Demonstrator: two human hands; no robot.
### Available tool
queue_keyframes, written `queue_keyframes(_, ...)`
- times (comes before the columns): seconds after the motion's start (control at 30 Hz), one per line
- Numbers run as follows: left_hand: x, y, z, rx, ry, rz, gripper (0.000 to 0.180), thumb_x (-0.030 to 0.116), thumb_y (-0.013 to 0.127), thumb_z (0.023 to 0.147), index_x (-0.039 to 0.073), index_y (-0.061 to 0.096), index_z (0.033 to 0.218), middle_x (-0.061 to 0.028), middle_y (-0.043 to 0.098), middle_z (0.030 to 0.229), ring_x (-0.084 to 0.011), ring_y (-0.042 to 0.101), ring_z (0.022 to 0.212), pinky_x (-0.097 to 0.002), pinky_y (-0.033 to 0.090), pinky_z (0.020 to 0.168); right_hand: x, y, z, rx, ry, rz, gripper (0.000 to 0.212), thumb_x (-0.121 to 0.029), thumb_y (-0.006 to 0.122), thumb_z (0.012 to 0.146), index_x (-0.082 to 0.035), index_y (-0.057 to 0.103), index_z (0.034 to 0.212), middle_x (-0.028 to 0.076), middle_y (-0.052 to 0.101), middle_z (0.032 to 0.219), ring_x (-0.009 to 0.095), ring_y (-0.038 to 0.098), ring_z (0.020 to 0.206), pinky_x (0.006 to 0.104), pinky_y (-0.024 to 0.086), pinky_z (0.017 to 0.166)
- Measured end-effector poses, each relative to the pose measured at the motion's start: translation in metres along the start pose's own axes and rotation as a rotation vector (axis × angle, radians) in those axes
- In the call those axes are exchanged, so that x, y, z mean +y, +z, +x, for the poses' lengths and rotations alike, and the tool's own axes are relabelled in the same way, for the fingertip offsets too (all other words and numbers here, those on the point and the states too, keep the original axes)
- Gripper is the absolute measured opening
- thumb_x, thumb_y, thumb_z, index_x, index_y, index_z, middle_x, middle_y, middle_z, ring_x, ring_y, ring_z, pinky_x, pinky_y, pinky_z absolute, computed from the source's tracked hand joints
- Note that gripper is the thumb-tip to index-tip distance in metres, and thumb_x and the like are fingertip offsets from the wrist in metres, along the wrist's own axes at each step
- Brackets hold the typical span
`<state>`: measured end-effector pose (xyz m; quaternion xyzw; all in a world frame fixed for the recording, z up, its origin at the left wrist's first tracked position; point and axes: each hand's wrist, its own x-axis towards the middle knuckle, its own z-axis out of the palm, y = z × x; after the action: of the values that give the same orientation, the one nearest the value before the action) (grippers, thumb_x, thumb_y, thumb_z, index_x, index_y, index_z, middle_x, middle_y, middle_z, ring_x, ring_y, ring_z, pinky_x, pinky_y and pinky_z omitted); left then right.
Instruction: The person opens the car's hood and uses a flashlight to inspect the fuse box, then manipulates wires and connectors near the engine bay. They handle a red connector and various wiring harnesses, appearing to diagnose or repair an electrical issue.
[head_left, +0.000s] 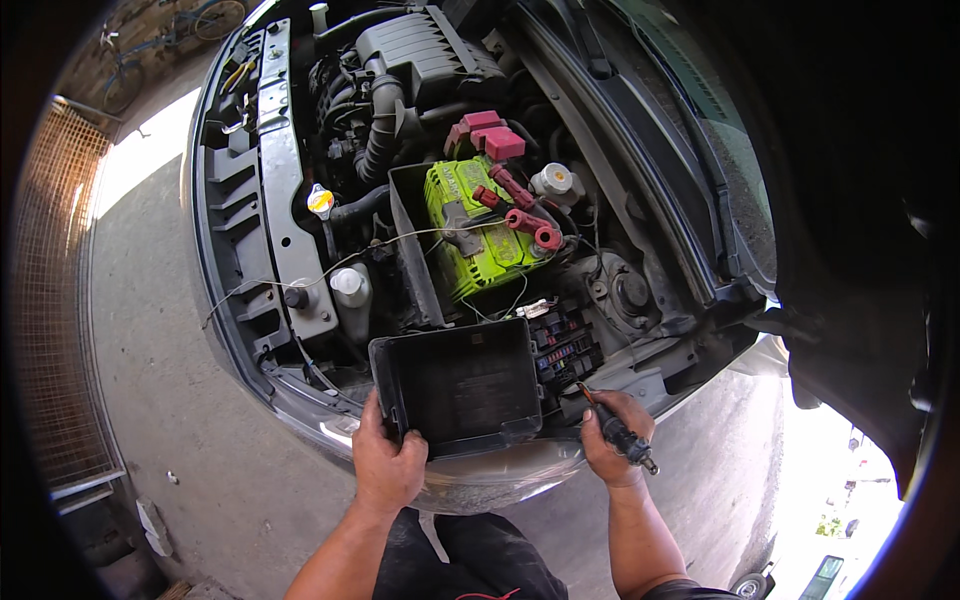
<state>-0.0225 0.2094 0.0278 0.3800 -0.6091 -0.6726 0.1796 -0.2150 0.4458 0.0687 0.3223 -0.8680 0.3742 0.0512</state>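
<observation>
My left hand grips the left edge of a black plastic fuse box cover, thumb on its near rim. Its hollow inside faces up. Just right of the cover lies the uncovered fuse box, with rows of small coloured fuses. My right hand is closed round a stubby black hand tool with a thin orange-red end pointing toward the fuse box and a metal end toward me. Its exact kind I cannot make out. The tool's thin end is close to the fuse box's near edge; contact is unclear.
Beyond the cover sits a yellow-green car battery with red terminal covers. A thin loose wire crosses the bay. White-capped reservoirs, a ribbed air hose and the front bumper surround the work area. Pliers lie far left.
</observation>
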Motion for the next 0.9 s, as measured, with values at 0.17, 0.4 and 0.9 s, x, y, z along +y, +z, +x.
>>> queue_keyframes(0.17, 0.003, 0.002, 0.0, -0.004, -0.037, 0.007, 0.073, -0.008, 0.054, 0.081, -0.01, 0.047, 0.153, -0.0191, 0.073, 0.125, -0.0236, 0.071, 0.115, -0.0346, 0.055, 0.105, 0.0, -0.002, 0.001, -0.026, 0.019, -0.007, 0.023, -0.005, 0.079, 0.079, 0.0, 0.076, 0.102, 0.018, 0.078, 0.096, 0.037, 0.076, 0.085, 0.0419, 0.061, 0.081)
queue_keyframes(0.4, 0.001, 0.001, -0.001, 0.021, -0.024, -0.005, 0.07, -0.008, 0.053, 0.082, -0.009, 0.049, 0.152, -0.0177, 0.073, 0.124, -0.0231, 0.071, 0.113, -0.0343, 0.055, 0.103, -0.001, -0.001, 0.0, -0.024, 0.017, 0.005, 0.024, -0.006, 0.079, 0.079, 0.0, 0.076, 0.102, 0.018, 0.078, 0.095, 0.038, 0.077, 0.085, 0.0424, 0.061, 0.08)
queue_keyframes(0.9, -0.003, 0.005, -0.001, 0.025, 0.014, -0.054, 0.059, -0.012, 0.051, 0.084, -0.004, 0.053, 0.142, -0.0128, 0.069, 0.121, -0.0196, 0.068, 0.111, -0.0328, 0.052, 0.104, -0.009, -0.006, 0.024, -0.184, 0.068, -0.027, 0.03, -0.007, 0.083, 0.085, -0.001, 0.077, 0.113, 0.018, 0.077, 0.097, 0.039, 0.074, 0.086, 0.0421, 0.058, 0.082)
